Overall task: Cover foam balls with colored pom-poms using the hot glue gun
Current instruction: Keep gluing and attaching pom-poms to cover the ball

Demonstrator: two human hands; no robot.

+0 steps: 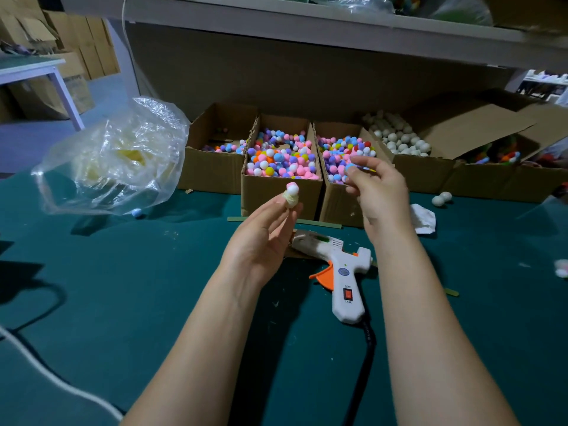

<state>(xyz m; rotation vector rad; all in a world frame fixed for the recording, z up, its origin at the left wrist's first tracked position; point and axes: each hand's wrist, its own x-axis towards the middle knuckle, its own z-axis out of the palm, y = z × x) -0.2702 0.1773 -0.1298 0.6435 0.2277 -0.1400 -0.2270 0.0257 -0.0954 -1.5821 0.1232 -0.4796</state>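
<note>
My left hand (261,238) pinches a small cream foam ball (292,200) at its fingertips, with a white and a pink pom-pom (292,188) stuck on top. My right hand (379,192) is raised over the right pom-pom box and holds a light blue pom-pom (350,169) between thumb and fingers. The white hot glue gun (344,272) with an orange trigger lies on the green table below both hands, its black cord running toward me.
Three cardboard boxes of mixed pom-poms (281,155) line the back of the table, then a box of white foam balls (399,138). A crumpled clear plastic bag (113,158) sits at left. Two loose foam balls (441,198) and crumpled paper (424,218) lie at right.
</note>
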